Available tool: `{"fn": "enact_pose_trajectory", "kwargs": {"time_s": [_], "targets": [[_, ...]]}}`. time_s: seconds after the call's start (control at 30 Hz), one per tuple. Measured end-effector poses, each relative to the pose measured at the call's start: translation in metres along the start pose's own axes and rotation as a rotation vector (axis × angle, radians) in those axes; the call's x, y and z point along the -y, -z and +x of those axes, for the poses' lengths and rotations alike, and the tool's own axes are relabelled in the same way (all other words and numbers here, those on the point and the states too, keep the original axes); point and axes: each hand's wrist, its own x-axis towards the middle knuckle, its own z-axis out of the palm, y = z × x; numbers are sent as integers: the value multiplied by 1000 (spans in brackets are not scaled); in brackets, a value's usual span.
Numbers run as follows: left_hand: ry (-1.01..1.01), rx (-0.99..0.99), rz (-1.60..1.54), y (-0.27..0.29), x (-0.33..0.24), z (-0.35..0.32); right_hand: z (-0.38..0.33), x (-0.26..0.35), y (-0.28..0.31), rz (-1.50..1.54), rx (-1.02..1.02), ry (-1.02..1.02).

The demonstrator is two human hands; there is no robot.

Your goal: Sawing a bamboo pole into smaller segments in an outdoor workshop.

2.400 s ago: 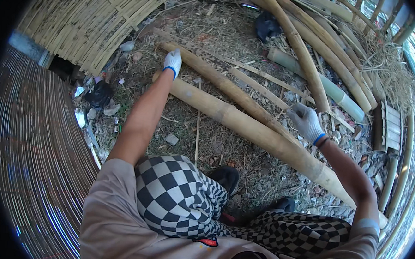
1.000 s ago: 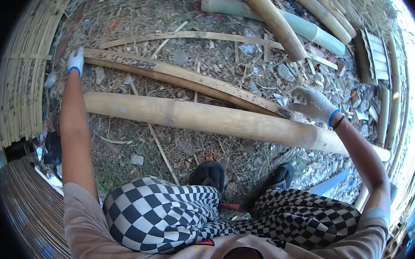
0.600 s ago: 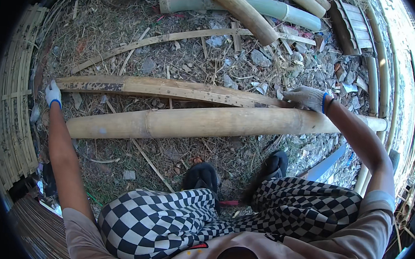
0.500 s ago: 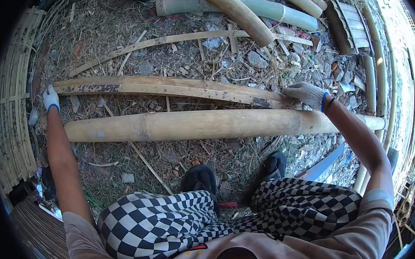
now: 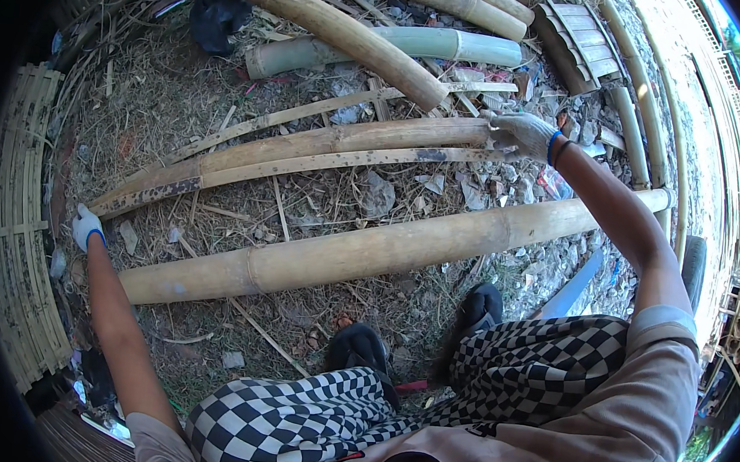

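Note:
A long split length of bamboo (image 5: pixel 333 144), with a pale, dark-spotted band along its near side, lies across the ground before me. My left hand (image 5: pixel 88 226), in a white glove with a blue cuff, is closed on its left end. At the other end my right hand (image 5: pixel 524 135), gloved in grey-white, has its fingers curled round the bamboo. Part of the grip is hidden on both sides. Nearer to me lies a thick whole bamboo pole (image 5: pixel 368 252), touched by neither hand. Its right part passes behind my right forearm.
Beyond lie more bamboo poles (image 5: pixel 333 27), a greenish bamboo piece (image 5: pixel 391 50) and a thin strip (image 5: pixel 266 121). A saw blade (image 5: pixel 574 288) rests right of my feet. Slatted bamboo panels (image 5: pixel 23 224) stand at the left. Rubble and dry grass cover the ground (image 5: pixel 381 197).
My right hand has carried the right end of the split bamboo away from me, widening its gap from the whole pole. The left hand still holds the left end. The view has tilted.

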Motion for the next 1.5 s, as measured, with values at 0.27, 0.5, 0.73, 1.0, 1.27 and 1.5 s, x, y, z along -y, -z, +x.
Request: {"fn": "enact_pose_trajectory", "kwargs": {"time_s": [0.27,0.5,0.73,1.0,1.27,1.5], "targets": [[6,-24,11,2,3,4,-8,-33,-13,280,170,-13],[35,-14,18,-7,5,8,-13,-17,-42,164,-296,330],[18,-45,1,-7,6,10,-20,-34,-55,331,-325,228],[54,-65,-57,-8,11,3,-26,-32,-74,479,-314,151],[48,85,-657,-8,29,3,-18,-44,-70,504,-327,175],[153,259,-1006,11,29,30,-19,-51,-81,573,-313,136]]}}
